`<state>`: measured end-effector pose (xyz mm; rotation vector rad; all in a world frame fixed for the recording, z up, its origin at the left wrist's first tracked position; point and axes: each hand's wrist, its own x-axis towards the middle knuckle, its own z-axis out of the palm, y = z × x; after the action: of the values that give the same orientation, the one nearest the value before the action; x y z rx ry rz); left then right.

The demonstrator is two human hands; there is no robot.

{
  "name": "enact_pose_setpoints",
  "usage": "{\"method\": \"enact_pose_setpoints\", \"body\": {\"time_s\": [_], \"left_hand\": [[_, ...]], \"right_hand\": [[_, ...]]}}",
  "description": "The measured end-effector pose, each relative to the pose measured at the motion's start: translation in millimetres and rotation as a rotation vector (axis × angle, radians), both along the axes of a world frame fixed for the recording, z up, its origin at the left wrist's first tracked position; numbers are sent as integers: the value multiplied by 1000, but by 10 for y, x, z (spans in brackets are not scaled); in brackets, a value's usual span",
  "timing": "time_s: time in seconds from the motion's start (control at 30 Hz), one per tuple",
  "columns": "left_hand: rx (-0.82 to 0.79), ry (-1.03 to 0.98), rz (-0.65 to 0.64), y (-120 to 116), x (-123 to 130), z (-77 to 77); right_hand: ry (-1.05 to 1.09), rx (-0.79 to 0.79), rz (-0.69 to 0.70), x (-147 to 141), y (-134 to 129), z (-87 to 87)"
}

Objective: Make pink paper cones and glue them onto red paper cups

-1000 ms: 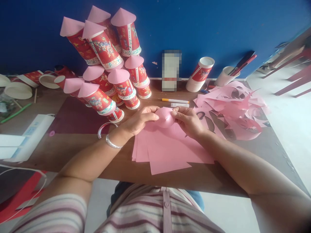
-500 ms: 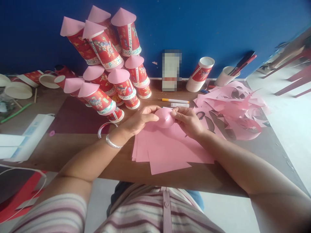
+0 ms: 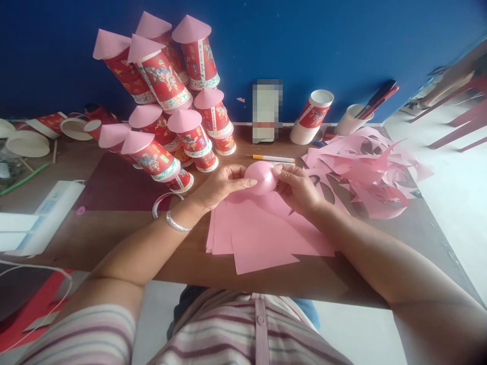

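Between pinched fingers (image 3: 248,183), round pink paper (image 3: 262,181)

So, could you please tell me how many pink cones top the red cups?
9 visible: four pink cones higher up on the left, and five lower down there. Others may be hidden behind. The held pink piece isn't counted.

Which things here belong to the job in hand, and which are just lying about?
Likely job things:
pink paper piece, between left hand and right hand
pink paper sheets
scissors
cups topped with pink cones

Seemingly just lying about:
green stick
marker
pens in the white cup
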<state>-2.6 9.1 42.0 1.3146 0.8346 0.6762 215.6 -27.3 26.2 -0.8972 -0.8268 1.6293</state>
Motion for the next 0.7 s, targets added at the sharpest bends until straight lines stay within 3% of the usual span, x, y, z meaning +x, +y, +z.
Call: {"method": "enact_pose_setpoints", "body": {"time_s": [0.13, 0.33, 0.57, 0.7], "left_hand": [[2, 14, 15, 21, -32, -1], [-7, -113, -89, 105, -76, -34], [37, -85, 168, 73, -6, -20], [89, -77, 140, 56, 10, -47]], "right_hand": [[-27, 13, 1, 18, 9, -18], [-15, 16, -28, 41, 32, -18], [-18, -13, 30, -8, -3, 1], [-38, -4, 23, -16, -9, 4]]}}
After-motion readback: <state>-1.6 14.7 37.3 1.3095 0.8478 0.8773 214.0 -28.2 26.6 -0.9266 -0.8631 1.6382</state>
